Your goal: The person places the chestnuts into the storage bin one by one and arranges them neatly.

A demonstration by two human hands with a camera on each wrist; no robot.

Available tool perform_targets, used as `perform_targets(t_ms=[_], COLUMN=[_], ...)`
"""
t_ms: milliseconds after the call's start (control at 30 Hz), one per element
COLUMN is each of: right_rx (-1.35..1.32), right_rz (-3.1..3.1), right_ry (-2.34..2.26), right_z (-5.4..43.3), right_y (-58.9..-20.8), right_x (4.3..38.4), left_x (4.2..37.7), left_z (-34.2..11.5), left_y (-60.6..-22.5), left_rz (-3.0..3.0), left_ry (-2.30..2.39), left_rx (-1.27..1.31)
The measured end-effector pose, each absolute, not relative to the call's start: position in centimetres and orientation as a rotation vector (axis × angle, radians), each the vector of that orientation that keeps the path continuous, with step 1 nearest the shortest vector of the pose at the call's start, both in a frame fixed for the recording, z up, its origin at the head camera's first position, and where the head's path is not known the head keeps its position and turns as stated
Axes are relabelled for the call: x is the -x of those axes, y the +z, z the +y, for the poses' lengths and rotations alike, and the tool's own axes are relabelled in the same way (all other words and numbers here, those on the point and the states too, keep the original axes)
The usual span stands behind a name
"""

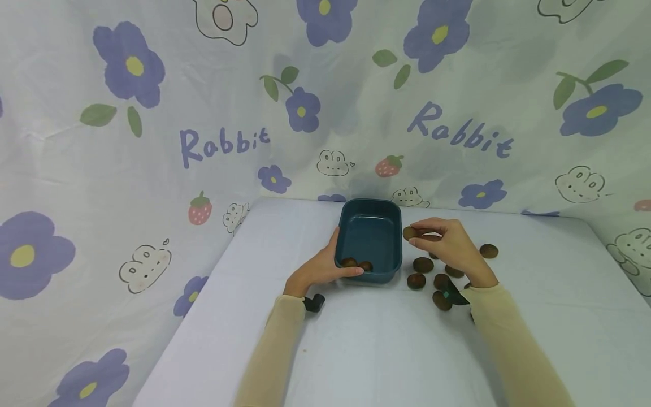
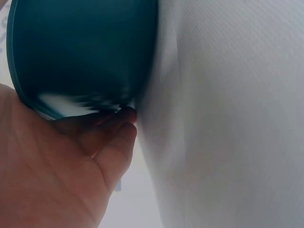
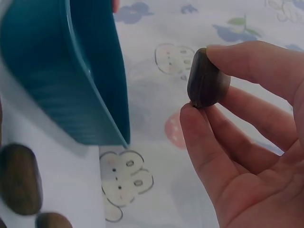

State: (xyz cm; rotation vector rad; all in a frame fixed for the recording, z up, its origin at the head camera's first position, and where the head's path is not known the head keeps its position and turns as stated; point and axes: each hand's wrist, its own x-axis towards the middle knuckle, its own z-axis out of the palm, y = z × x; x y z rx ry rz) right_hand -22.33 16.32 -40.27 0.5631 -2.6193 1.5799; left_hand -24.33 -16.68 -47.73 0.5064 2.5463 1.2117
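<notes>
From pale sleeves [image 1: 516, 345] nearest: pinching a brown nut [image 1: 409, 233] in right hand [image 1: 451, 247], gripping teal box [image 1: 369, 240] in left hand [image 1: 320, 267]. Seemingly mid-filling; should next move left, release inside.

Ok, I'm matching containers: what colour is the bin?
The bin is dark teal; it shows best in the head view.

Container [image 3: 38, 71] partly outside wrist views

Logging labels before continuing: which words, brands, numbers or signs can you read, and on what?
"Rabbit": wall cloth, left of centre, head view.
"Rabbit": same cloth, right of centre.
None readable on box or nuts.
Faint marks at left wrist view's left edge: too blurred.
</notes>
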Motion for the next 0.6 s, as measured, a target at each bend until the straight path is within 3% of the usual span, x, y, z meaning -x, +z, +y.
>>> perform_targets(t_ms=[600], right_rx=[-0.66], right_rz=[-2.616], right_ry=[1.637], right_z=[10.8], right_y=[-42.4], right_x=[23.8], left_x=[24.4], left_z=[-16.8], left_y=[-47.7], left_rz=[2.537], left_ry=[1.202], left_rx=[-0.499])
